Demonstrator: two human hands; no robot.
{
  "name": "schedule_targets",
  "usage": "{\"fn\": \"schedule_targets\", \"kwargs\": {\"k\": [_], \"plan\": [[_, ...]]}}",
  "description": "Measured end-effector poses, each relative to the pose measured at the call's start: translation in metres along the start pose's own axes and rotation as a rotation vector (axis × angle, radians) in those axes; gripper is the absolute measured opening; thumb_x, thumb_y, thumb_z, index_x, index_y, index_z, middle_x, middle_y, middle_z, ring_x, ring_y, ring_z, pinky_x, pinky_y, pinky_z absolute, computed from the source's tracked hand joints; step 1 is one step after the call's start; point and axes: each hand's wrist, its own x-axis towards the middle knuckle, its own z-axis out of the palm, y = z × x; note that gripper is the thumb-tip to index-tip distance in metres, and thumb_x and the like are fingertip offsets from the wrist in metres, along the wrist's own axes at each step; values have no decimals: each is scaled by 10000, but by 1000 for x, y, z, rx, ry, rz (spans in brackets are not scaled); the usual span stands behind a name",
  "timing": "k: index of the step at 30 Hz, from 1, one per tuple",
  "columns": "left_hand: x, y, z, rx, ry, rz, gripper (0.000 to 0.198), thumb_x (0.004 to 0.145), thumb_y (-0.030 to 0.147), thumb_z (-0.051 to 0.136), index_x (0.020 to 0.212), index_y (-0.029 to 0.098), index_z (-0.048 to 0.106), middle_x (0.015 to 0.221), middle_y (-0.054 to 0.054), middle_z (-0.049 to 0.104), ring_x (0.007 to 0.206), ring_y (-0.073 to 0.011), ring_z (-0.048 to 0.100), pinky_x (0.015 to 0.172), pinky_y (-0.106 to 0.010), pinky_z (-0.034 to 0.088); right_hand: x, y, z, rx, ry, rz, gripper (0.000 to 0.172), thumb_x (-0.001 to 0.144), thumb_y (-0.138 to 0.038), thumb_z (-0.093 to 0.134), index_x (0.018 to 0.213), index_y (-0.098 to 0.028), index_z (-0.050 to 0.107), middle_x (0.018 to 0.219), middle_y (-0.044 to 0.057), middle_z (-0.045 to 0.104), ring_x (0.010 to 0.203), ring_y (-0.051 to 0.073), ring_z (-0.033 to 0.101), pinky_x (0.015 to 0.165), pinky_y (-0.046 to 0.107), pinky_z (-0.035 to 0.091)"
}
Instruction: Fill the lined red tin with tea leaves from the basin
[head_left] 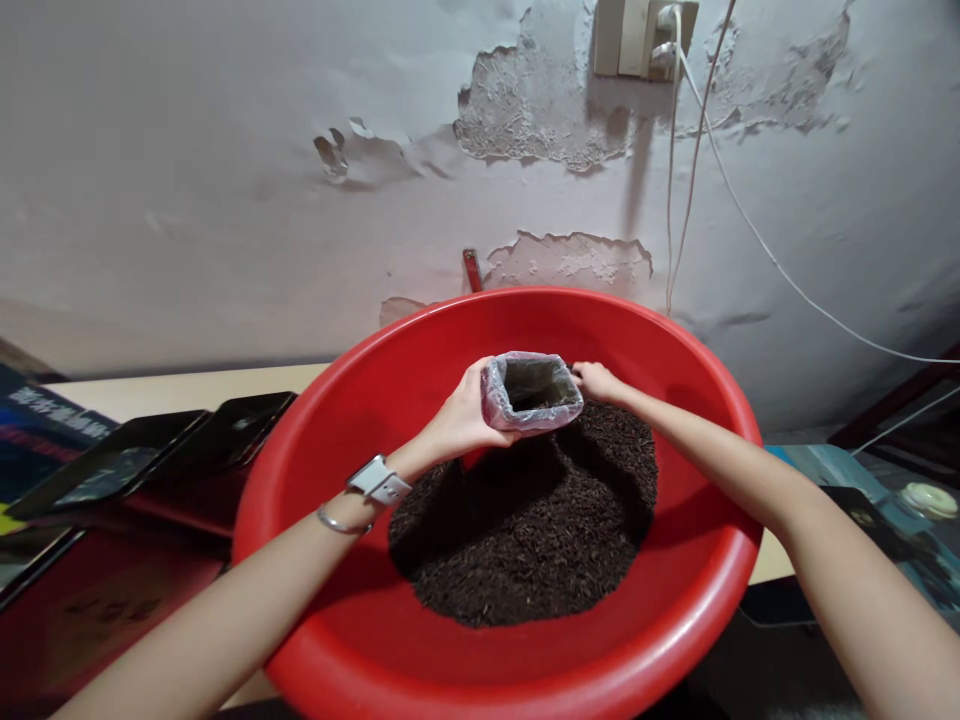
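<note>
My left hand (465, 410), with a watch and a bangle on its wrist, is wrapped round the left side of a box lined with a clear plastic bag (531, 415). The bag's edge is folded over the box's rim, and its mouth faces up and towards me. Just right of the box my right hand (598, 382) is closed, its fingertips partly hidden; what it grips I cannot make out. Both hands are above a heap of dark brown loose bits, like tea leaves (517, 550), inside a big red basin (330, 610).
Dark trays or box parts (225, 440) stand left of the basin on a pale table (120, 398). Behind is a peeling wall (225, 200) with a socket (634, 38) and hanging white cables (750, 225). A small round pale container (930, 498) is at right.
</note>
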Motion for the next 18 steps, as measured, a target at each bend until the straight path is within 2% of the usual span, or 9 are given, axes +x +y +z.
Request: {"fn": "schedule_targets", "kwargs": {"k": [3, 6, 8, 10, 12, 14, 16, 18], "plan": [[0, -1, 0, 11, -1, -12, 957, 508, 293, 808, 1324, 193, 318, 1353, -121, 437, 1290, -331, 445, 1119, -533, 336, -4, -18, -31, -63, 168, -84, 328, 956, -422, 412, 1004, -175, 623, 1028, 130, 684, 942, 248, 629, 791, 314, 454], [1, -1, 1, 17, -2, -14, 960, 502, 290, 802, 1324, 192, 315, 1355, -121, 432, 1286, -334, 445, 1117, -532, 337, -18, -47, -39, -92, 250, -220, 308, 955, -444, 434, 1059, -204, 595, 939, 93, 690, 864, 234, 634, 750, 303, 443], [2, -2, 2, 18, -4, -5, 955, 500, 280, 794, 1323, 192, 318, 1355, -120, 432, 1282, -334, 447, 1114, -526, 344, -28, -64, -33, -100, 229, -310, 300, 950, -445, 457, 1093, -213, 582, 932, 82, 689, 848, 229, 634, 738, 302, 443], [2, -3, 3, 15, -1, 9, 946, 495, 264, 787, 1317, 190, 325, 1349, -118, 437, 1279, -331, 449, 1112, -518, 351, -35, -75, -24, -93, 174, -457, 296, 933, -420, 506, 1124, -202, 570, 1023, 93, 680, 910, 230, 629, 773, 310, 445], [3, -4, 4, 9, -1, 24, 935, 493, 254, 783, 1310, 191, 333, 1344, -114, 440, 1280, -326, 449, 1110, -511, 357, -38, -78, -16, -53, 122, -620, 317, 901, -382, 570, 1139, -172, 561, 1129, 114, 651, 995, 228, 607, 838, 318, 439], [3, -5, 4, 8, -5, 32, 931, 495, 246, 780, 1312, 199, 336, 1343, -107, 442, 1282, -323, 448, 1110, -513, 357, -39, -76, -14, 28, 95, -715, 305, 880, -353, 599, 1109, -153, 571, 1138, 112, 646, 1011, 207, 595, 870, 309, 430], [2, -4, 3, 11, -5, 34, 930, 498, 237, 778, 1319, 211, 340, 1345, -100, 444, 1284, -323, 448, 1111, -521, 353, -36, -69, -18, 142, 114, -685, 234, 897, -352, 561, 1019, -155, 597, 1017, 72, 673, 913, 171, 606, 821, 281, 438], [2, -2, 2, 7, -3, 30, 927, 505, 236, 779, 1323, 214, 342, 1347, -100, 447, 1287, -324, 449, 1115, -526, 346, -30, -60, -25, 251, 202, -568, 244, 928, -369, 485, 919, -161, 612, 882, 33, 673, 800, 143, 600, 753, 255, 434]]}}
